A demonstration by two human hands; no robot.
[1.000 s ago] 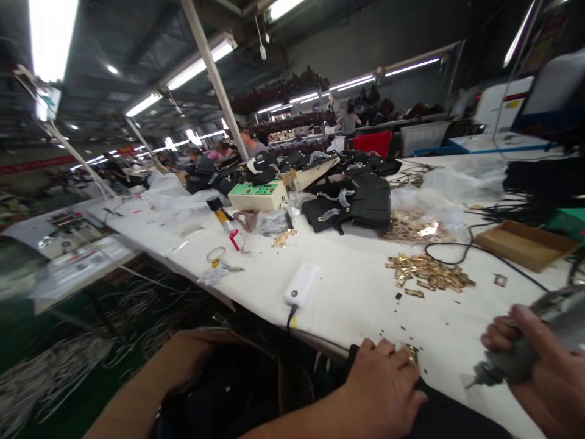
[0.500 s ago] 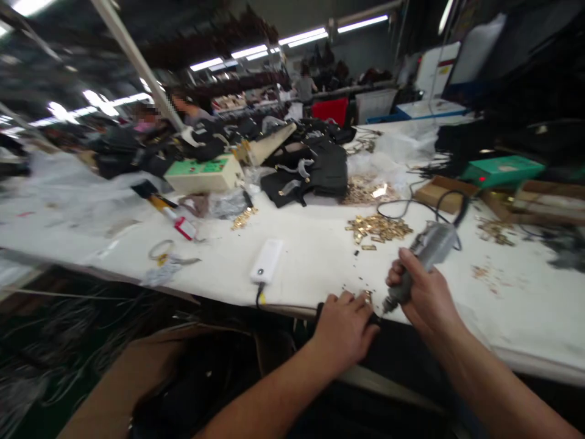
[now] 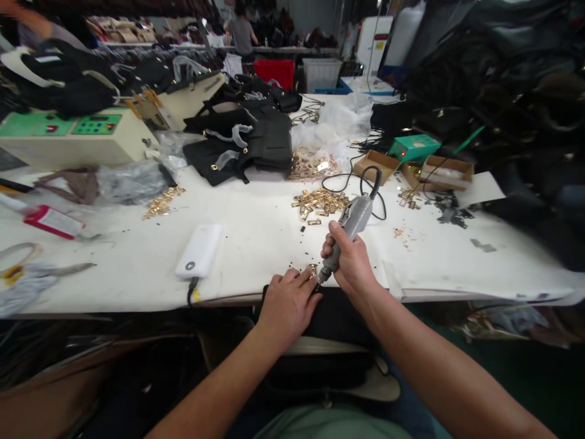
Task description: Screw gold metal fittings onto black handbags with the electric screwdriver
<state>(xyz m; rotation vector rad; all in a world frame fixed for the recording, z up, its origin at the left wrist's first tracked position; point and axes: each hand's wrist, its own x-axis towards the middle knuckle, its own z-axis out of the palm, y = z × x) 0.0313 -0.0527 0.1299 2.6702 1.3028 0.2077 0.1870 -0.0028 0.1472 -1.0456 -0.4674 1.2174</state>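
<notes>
My right hand point(image 3: 351, 263) is closed round a grey electric screwdriver point(image 3: 348, 230), its tip pointing down at a small gold metal fitting point(image 3: 313, 271). My left hand point(image 3: 289, 303) presses down on a black bag point(image 3: 336, 314) at the table's front edge, fingers curled beside that fitting. A black cord point(image 3: 375, 186) runs from the tool's rear across the white table point(image 3: 256, 235).
A pile of gold fittings point(image 3: 320, 202) lies just beyond the tool. A white power bank point(image 3: 200, 251) sits to the left. Black bags point(image 3: 249, 143), a green-topped machine point(image 3: 68, 137), cardboard boxes point(image 3: 445, 172) and plastic bags crowd the back. A person point(image 3: 241, 30) stands far off.
The view swung down and right, centring on my hands. My right hand brought the screwdriver in from the right until its tip met the fitting beside my left hand.
</notes>
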